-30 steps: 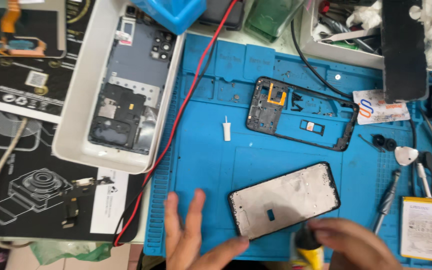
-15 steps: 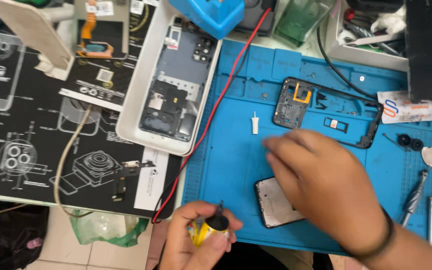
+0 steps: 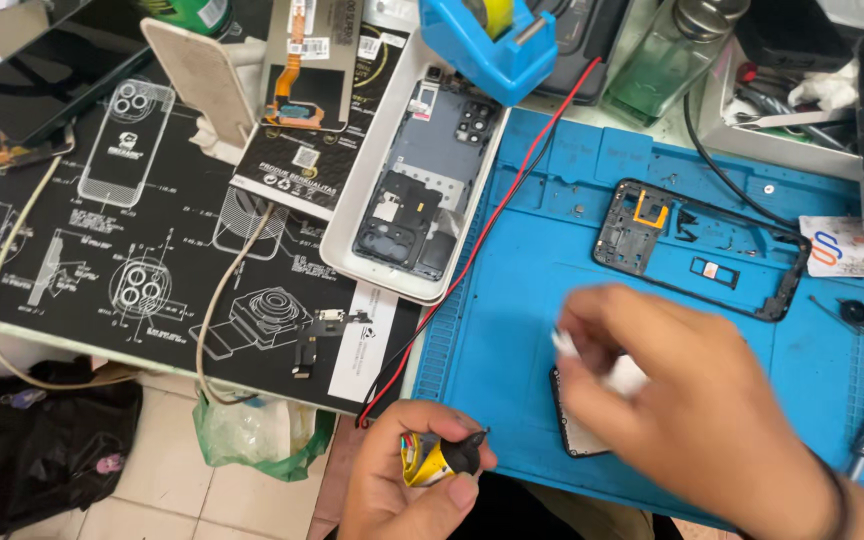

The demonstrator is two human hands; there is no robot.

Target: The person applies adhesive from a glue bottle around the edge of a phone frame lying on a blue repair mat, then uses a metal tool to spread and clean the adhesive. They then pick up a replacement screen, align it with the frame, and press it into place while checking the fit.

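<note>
Left hand point(image 3: 407, 490) holds yellow tube point(image 3: 432, 458); right hand point(image 3: 692, 400) blurred.

Pale floor tiles point(image 3: 142, 490) show below the workbench edge point(image 3: 52, 335) (evenly lit), left of the fingers.

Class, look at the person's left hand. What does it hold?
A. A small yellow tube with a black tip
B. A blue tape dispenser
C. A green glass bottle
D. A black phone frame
A: the left hand grips a small yellow tube with a black tip, off the edge of the blue mat.
</note>
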